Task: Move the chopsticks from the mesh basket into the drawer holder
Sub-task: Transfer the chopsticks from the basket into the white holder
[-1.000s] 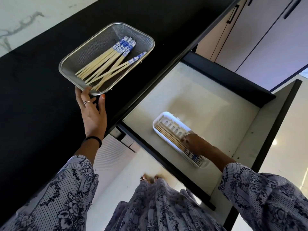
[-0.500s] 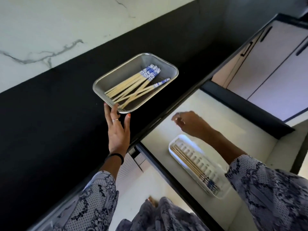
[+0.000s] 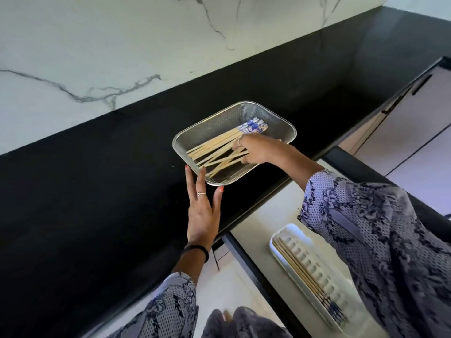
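A black counter [image 3: 97,191] runs along a marble wall [image 3: 97,45]. A mesh basket [image 3: 210,123] is set on the counter near its front edge. Below that edge, an open drawer [image 3: 263,215] is seen, and a white holder [image 3: 295,242] is laid directly on the drawer's pale floor.

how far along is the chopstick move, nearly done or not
Not nearly. Done: a few chopsticks already lie in the white drawer holder. In hand: the right hand is in the mesh basket, fingers on some chopsticks, though a firm grip isn't clear, while the left hand steadies the basket's near rim. Left: most of the chopsticks in the basket, roughly a dozen.
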